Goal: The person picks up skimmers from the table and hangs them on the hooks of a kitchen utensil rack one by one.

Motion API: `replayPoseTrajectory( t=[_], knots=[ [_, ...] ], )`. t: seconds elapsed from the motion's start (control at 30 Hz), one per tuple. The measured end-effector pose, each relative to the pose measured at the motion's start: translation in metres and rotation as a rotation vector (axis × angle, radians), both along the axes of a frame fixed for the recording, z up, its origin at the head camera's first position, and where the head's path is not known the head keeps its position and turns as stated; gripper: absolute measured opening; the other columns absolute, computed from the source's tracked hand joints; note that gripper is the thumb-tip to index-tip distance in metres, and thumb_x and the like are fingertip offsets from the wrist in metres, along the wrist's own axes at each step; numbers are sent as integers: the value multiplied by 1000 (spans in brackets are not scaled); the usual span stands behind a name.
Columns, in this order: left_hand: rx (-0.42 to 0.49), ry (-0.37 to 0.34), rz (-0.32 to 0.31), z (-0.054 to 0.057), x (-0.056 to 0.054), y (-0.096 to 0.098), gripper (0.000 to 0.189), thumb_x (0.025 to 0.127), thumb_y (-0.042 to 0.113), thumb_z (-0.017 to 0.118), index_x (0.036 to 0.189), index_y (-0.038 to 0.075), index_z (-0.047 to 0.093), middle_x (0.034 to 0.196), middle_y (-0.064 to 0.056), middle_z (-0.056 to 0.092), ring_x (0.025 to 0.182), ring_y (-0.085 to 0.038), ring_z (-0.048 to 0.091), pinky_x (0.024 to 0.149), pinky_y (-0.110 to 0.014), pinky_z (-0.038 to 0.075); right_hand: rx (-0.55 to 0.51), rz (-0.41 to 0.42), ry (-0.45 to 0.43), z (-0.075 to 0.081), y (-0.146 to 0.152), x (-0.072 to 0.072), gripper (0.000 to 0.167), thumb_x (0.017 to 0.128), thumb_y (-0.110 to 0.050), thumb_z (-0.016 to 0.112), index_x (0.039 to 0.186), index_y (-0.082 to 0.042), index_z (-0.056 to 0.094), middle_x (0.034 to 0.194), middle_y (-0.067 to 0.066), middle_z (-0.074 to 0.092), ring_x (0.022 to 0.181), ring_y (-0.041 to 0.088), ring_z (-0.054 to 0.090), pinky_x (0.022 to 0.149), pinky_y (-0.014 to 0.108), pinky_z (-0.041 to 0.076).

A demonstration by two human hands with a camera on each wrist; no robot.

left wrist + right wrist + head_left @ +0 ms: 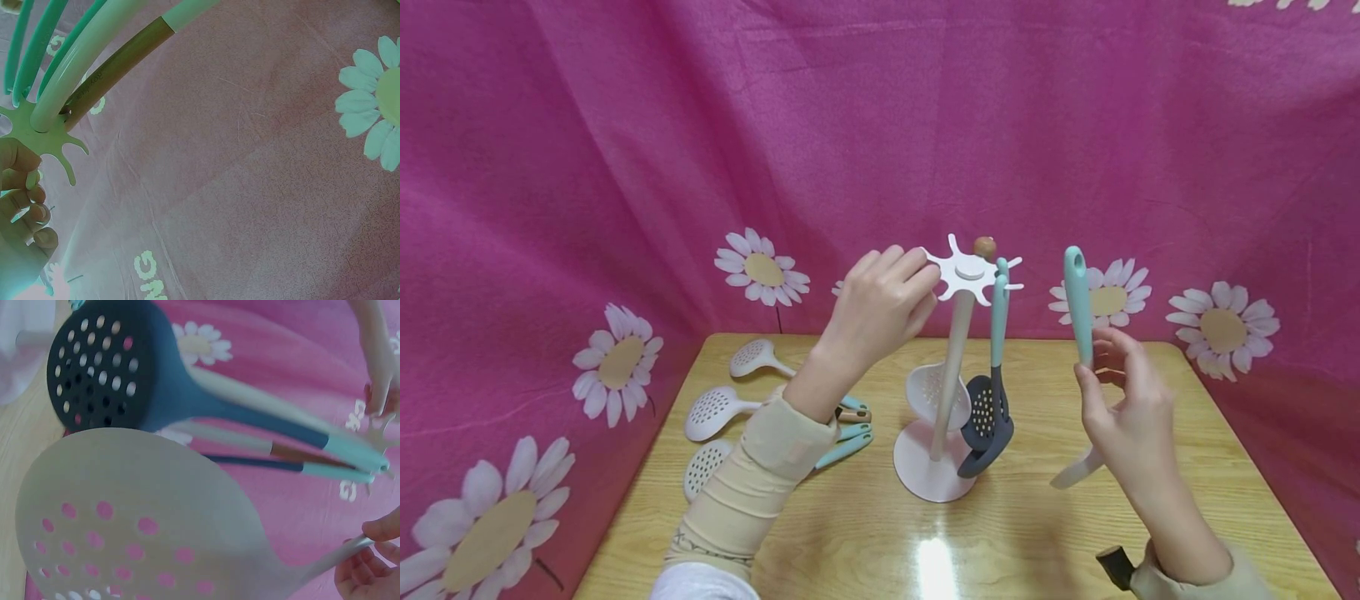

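While Daisies Dot Magenta Cloth, White Rack Stands on Glossy Wood-Grain Surface

The left hand pinches the edge of the rack's star-shaped top; near the rack, the right hand pinches a pale, hole-punched skimmer, its smooth mint handle upward. Dark and pale utensils hang from the top; other perforated skimmers lie at left.

- Rack: one
- Hanging dark-headed utensils: two
- Hanging white-headed utensil: one
- Raised mint-handled utensil: one
- Visible perforated white heads, lying: three
- Visible handle ends, lying: three mint, one brown
- Left hand, right hand: one each
- Table: one
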State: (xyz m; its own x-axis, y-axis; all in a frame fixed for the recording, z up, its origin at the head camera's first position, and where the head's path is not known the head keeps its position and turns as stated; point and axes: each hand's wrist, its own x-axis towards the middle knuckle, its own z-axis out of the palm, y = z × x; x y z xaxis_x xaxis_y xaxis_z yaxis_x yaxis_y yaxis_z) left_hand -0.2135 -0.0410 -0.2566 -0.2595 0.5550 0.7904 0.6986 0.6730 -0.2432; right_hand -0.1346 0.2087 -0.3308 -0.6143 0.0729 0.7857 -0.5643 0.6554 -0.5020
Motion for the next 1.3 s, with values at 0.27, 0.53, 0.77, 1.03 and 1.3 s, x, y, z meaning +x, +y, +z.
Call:
replayPoseTrajectory(
  t=[0.27, 0.53, 0.77, 1.03, 1.3],
  knots=[
    [2, 13, 1, 0, 0, 0, 8, 79, 5, 54, 75, 8, 60, 73, -2, 54, 61, -16, 44, 52, -24, 33, 45, 49, -15, 1, -17, 13, 57, 65, 21, 67, 118, 8, 50, 90, 18, 59, 80, -1, 52, 77, 5, 41],
    [-2, -1, 8, 0, 0, 0, 7, 80, 6, 55, 76, 9, 60, 74, -1, 55, 62, -16, 45, 53, -24, 34, 58, 114, 9, -3, -30, 18, 57, 63, 22, 67, 115, 10, 50, 88, 15, 59, 75, 5, 55, 75, 8, 44],
    [-1, -2, 9, 0, 0, 0, 7, 80, 6, 54, 76, 9, 60, 74, -2, 55, 61, -16, 45, 52, -24, 34, 66, 150, -3, -9, -38, 18, 52, 64, 19, 67, 113, 11, 50, 87, 13, 59, 71, 11, 57, 72, 9, 45],
    [-8, -13, 19, -1, 0, 1, 5, 80, 7, 56, 78, 9, 60, 75, -1, 56, 62, -16, 45, 53, -24, 34, 69, 178, -35, -14, -46, 17, 48, 67, 15, 68, 111, 11, 50, 86, 13, 59, 69, 14, 58, 69, 12, 47],
    [-4, -7, 19, -1, 1, 1, 4, 80, 7, 56, 78, 9, 60, 75, -1, 56, 62, -16, 45, 53, -24, 34, 66, 156, 21, -19, -54, 13, 54, 62, 17, 72, 110, 8, 52, 84, 11, 61, 64, 16, 59, 62, 19, 50]
  ],
)
